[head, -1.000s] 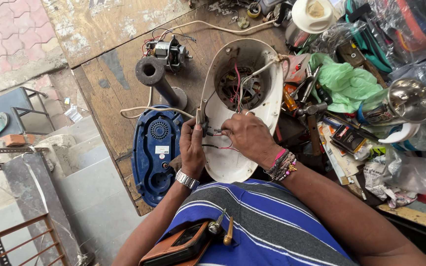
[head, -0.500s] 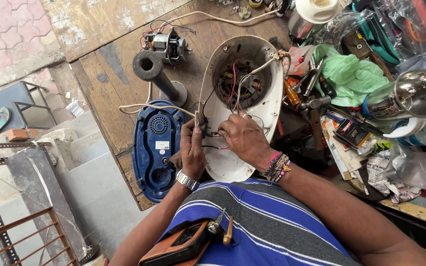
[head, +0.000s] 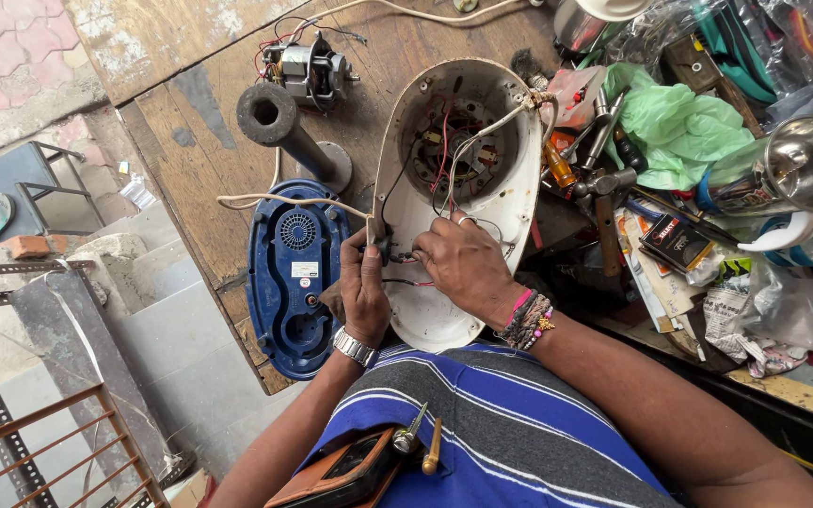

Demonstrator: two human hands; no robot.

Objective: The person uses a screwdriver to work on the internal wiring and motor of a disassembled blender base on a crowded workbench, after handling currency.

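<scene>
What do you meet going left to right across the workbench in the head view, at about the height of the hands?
Blue appliance cover → left hand → right hand, over the opened white housing → hammer → crumpled clear plastic bag.

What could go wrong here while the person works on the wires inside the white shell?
1. Both the left hand and the right hand pinch thin wires over the white shell; a hard pull might tear one loose.
2. The blue cover lies at the bench edge and could be knocked off.
3. The hammer and other clutter crowd the right forearm, so a tool may get pushed.
</scene>
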